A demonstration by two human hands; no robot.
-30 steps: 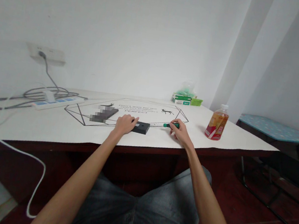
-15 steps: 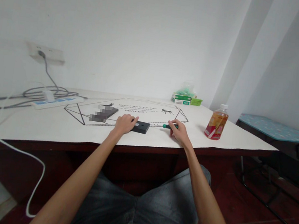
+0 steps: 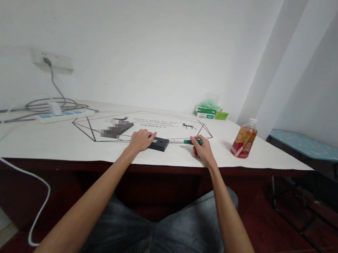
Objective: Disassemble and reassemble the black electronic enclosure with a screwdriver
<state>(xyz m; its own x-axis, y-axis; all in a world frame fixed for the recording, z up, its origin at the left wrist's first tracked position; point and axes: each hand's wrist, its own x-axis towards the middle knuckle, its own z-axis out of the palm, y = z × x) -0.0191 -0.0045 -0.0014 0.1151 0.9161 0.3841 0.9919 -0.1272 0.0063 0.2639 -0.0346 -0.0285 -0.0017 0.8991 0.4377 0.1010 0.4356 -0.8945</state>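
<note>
"What's changed at the fingers?"
"The right hand (image 3: pixel 202 149) grips the green-and-black tool (image 3: pixel 187 142); its rear end shows more now. Probably a regrip: it's apart from the black box (image 3: pixel 160 144)."
"And the left hand (image 3: pixel 140 140)?"
"Unmoved on the box's left end; I can't tell if its fingers grip."
"Room?"
"A gap of bench (image 3: pixel 174 155) between box and tool, front edge near both wrists, bottle (image 3: pixel 244 139) farther right."

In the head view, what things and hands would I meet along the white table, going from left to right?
Power strip, dark flat object, left hand, black box, green-and-black tool, right hand, bottle.
</note>
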